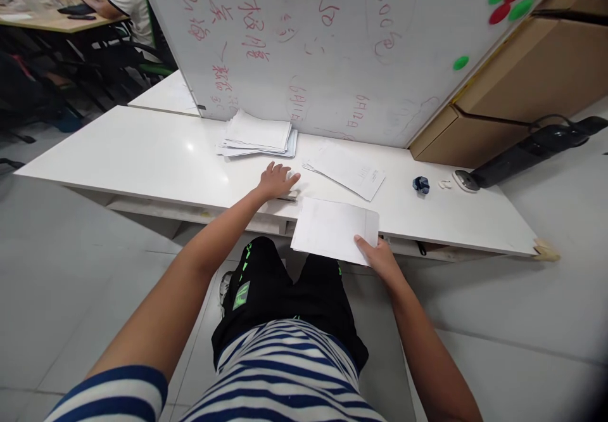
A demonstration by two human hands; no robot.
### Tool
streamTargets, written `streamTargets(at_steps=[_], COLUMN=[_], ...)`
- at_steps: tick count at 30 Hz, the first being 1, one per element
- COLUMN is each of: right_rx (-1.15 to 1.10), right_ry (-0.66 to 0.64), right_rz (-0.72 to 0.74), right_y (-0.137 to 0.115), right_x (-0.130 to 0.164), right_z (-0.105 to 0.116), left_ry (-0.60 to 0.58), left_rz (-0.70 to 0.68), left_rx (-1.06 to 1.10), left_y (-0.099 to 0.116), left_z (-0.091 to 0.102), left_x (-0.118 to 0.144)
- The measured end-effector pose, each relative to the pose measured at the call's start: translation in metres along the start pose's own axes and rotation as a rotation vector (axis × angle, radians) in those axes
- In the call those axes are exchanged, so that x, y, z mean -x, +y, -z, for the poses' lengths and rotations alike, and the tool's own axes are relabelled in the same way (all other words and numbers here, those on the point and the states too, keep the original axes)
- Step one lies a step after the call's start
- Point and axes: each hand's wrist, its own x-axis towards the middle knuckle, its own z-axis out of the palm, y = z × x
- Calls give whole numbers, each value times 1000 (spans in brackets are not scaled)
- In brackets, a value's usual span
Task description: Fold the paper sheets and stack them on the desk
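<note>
My right hand (377, 258) grips a white sheet of paper (332, 227) by its near right corner; the sheet hangs partly over the front edge of the low white table (142, 156). My left hand (277, 181) lies palm down on the table top, fingers spread, over a small dark flat object (287, 198) at the table's edge. What that object is cannot be told. Just beyond my left hand sits a stack of papers (259, 137), and a few loose sheets (346, 172) lie to its right.
A whiteboard (332, 42) with red writing and coloured magnets leans at the table's back. A blue binder clip (420, 185), a small white item (445, 184) and a black power strip (532, 149) lie at right, by cardboard boxes (522, 80). A person sits at a desk far left.
</note>
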Motion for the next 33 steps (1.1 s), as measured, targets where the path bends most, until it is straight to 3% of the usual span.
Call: streamTargets(at_steps=[12,16,19,24,29,31,33], right_rx=[-13,-93,-244,-286,-304,-294,-191], right_ry=[44,215,368,340,103,-48,-79], right_rz=[-11,57,157,299,472,437,363], right_y=[9,12,-1,-63,-162,-202,-238], right_x=[-9,-20,-32,-57,-100,-121,-140], right_z=[-3,-8,-18,-53,-119,-149,-176], left_ry=[26,45,58,45,87,90,79], left_rz=[-16,-5,-2,-18,9,5,-1], left_rx=[-1,-21,-14,-38,-96,-107,-95], left_y=[-3,-1,1,3,10,11,11], left_z=[-4,-4,-4,-4,-6,-7,-7], left_x=[-2,0,3,6,9,10,11])
